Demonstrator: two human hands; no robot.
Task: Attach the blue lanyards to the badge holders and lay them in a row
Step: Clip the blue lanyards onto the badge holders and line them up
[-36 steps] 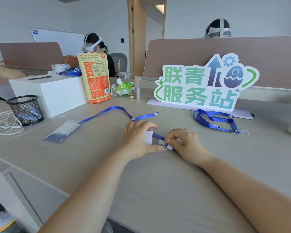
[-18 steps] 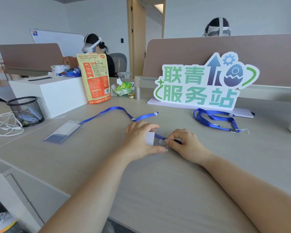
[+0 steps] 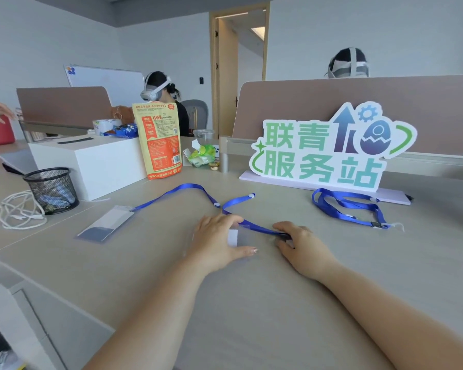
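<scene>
Pinning holder [image 3: 238,238] to desk [image 3: 251,295] with left hand [image 3: 218,243], fingers and thumb curled round its edges. Pinching lanyard [image 3: 259,228] end at holder's right edge with right hand [image 3: 302,247]; clip seemingly hidden under fingers. Risks: missing the slot by working blind; skidding the slick holder by easing the left grip.

Blue lanyards [image 3: 190,186] [image 3: 238,200] [image 3: 342,204]: three, maybe; badge holders [image 3: 104,225] [image 3: 242,237]: two
</scene>
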